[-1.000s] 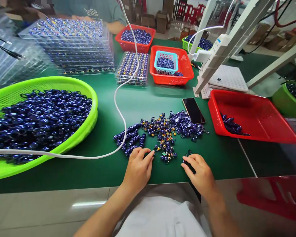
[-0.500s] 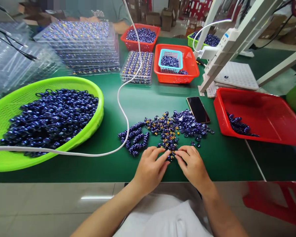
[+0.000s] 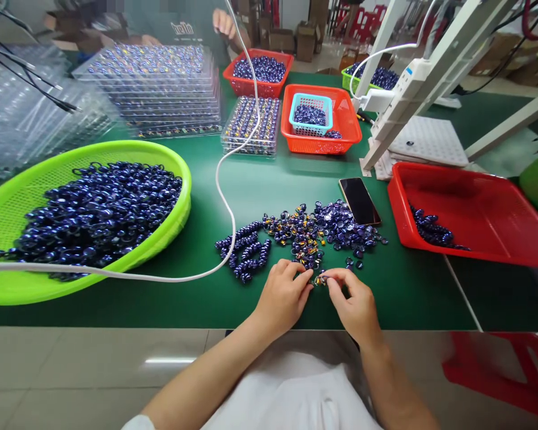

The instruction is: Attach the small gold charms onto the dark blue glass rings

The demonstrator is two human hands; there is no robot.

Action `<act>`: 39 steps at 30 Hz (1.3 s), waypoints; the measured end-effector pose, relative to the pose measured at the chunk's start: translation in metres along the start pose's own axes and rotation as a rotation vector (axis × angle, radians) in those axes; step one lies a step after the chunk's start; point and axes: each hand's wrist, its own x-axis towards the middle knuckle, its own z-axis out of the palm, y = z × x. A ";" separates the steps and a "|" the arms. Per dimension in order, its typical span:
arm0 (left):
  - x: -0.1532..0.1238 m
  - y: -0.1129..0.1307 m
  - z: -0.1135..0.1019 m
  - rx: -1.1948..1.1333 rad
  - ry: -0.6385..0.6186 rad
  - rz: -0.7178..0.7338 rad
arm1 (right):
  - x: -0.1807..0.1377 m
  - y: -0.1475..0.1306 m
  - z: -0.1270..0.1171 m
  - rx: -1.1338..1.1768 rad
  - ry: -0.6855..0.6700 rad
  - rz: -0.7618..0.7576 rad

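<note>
My left hand (image 3: 284,295) rests at the near end of a pile of small shiny dark-blue pieces with gold parts (image 3: 302,233). Its thumb and fingers are drawn together, and what they hold is too small to make out. My right hand (image 3: 355,303) faces it, thumb and forefinger closed in a pinch at a few small blue-and-gold pieces (image 3: 319,279) lying between both hands. Flat, dark-blue caps (image 3: 347,227) spread out to the right of the pile. On the left lie strings of stacked dark-blue pieces (image 3: 246,254).
A lime-green basket (image 3: 179,206) full of dark-blue rings stands left, with a white cable (image 3: 222,191) across it. A phone (image 3: 360,202) and red tray (image 3: 484,209) are on the right. Clear trays (image 3: 179,98) and red baskets (image 3: 345,128) stand behind; a person's hand (image 3: 224,22) is beyond.
My right hand has turned inward, and its fingertips have closed together. My left hand has shifted slightly right. Across the table, the other person's hand has risen.
</note>
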 end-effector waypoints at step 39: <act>-0.019 0.019 -0.039 -1.100 -0.189 -0.686 | -0.019 -0.020 0.003 -0.085 -0.051 -0.484</act>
